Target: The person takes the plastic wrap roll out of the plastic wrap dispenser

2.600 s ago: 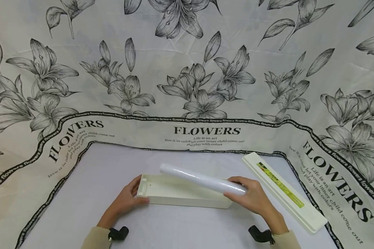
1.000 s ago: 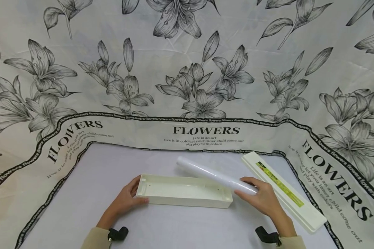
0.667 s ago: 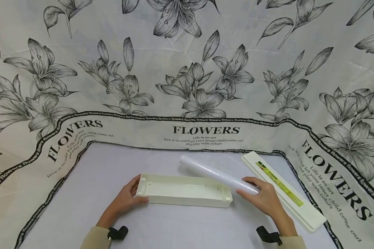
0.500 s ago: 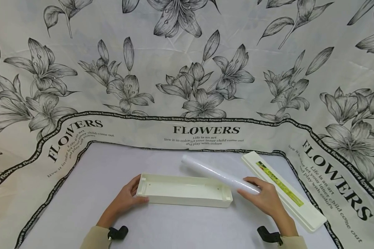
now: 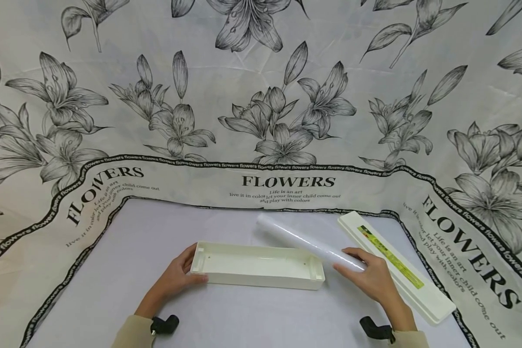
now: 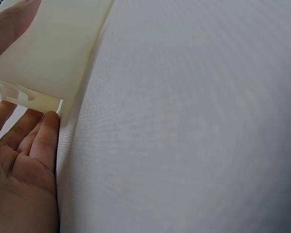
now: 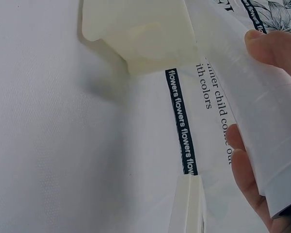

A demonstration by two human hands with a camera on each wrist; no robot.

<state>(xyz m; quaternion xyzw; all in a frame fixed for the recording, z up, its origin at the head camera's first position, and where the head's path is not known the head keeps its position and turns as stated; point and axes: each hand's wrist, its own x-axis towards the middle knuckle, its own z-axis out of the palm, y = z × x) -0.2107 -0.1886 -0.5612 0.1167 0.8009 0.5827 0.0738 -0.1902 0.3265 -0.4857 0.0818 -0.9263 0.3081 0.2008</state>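
Observation:
A long cream plastic box (image 5: 261, 279) lies with its open top up in the middle of the table. My left hand (image 5: 176, 278) grips its left end, thumb on the front wall and fingers behind the end; the left wrist view shows those fingertips at the end of the box (image 6: 63, 53). In my right hand (image 5: 367, 278) is a shiny white roll of plastic film (image 5: 300, 238), held near its right end between thumb and fingers. The roll slants up to the left, overlapping the box's back right corner in the head view. Its dark hollow end shows in the right wrist view.
On the right lies a long cream lid (image 5: 384, 258) with a yellow-green label, slanting across the table edge. White cloth (image 5: 252, 319) covers the table. A flower-printed curtain (image 5: 287, 145) with black lettered bands surrounds its back and sides.
My right hand has carried the roll rightward from above the box to beyond its right end, slowing lately. The left hand and the box stay in place.

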